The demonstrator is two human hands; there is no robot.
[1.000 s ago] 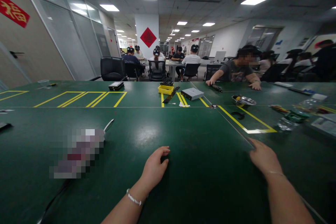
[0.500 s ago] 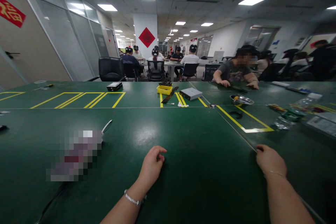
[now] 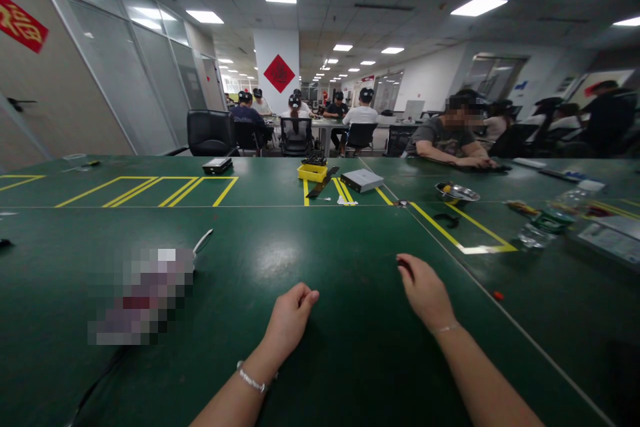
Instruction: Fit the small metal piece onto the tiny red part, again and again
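Red bit [image 3: 499,295] sits on the green bench [image 3: 350,360], by the thin pale line [image 3: 530,338], R of the R grip [image 3: 426,290]. R grip is bent w/ a small gap btwn thumb & fingers, & L grip [image 3: 290,315] is curled almost shut; can't tell if either has hold of a thing. Blurred thing [image 3: 145,300] lies L of L grip.

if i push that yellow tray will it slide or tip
The yellow tray will probably slide, sitting low and wide on the glossy table. Its straight walls look stiff. The black tangle heaped above its rim could shift if jolted.
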